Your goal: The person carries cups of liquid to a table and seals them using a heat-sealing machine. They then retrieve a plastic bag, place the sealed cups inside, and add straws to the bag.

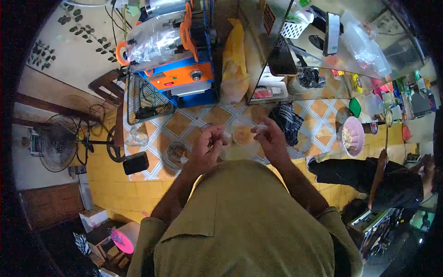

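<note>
Both hands are over the table near its front edge, with thin clear plastic, seemingly a bag (237,122), spread between them. My left hand (206,148) has its fingers pinched on the plastic's left side. On the right side, my right hand (272,142) grips a whitish bunched bit of it between thumb and fingers. A round container with brownish contents (241,136) shows between the hands, partly behind the plastic. Left of my left hand sits a clear bowl with dark brown food bits (177,154). A black-striped plastic bag (287,123) lies just beyond my right hand.
An orange-and-blue sealing machine (180,76) stands at the back left beside a black wire basket (147,104). A glass case (318,64) fills the back right. A dark phone-like object (135,163) lies at the left edge. At right are a pink bowl (353,138) and a person (369,177).
</note>
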The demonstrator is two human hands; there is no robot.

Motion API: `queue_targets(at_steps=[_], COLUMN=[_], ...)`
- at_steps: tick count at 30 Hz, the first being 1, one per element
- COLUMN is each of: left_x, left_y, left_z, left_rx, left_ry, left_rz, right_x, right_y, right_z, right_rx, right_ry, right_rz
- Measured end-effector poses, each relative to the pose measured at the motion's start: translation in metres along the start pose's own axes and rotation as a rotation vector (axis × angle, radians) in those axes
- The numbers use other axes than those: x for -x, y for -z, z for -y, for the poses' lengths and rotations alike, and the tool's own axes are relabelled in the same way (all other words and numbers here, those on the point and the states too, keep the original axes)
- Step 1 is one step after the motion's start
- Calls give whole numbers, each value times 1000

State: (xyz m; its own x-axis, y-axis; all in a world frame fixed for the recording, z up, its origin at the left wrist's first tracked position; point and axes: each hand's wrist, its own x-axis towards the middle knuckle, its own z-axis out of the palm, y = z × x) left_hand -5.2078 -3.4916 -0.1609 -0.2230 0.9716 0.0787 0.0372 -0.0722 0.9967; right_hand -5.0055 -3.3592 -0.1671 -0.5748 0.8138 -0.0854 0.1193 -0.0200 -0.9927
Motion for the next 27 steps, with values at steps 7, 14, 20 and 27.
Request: queue_targets(at_steps=[7,14,20,27], left_x=[-12,-14,-19,-47], left_y=[-8,19,38,12], left_z=[-19,29,172,119], left_rx=[-321,-435,252,861], left_ry=[-188,17,541,955], left_rz=[77,-51,-111,309], right_x=[-1,-11,1,6], right_y=[-23,-30,-36,-30], right_z=[18,15,55,98], right_rx=[-321,125,327,341], right_ry=[-230,-38,37,273], right_rz=[313,269,265,220])
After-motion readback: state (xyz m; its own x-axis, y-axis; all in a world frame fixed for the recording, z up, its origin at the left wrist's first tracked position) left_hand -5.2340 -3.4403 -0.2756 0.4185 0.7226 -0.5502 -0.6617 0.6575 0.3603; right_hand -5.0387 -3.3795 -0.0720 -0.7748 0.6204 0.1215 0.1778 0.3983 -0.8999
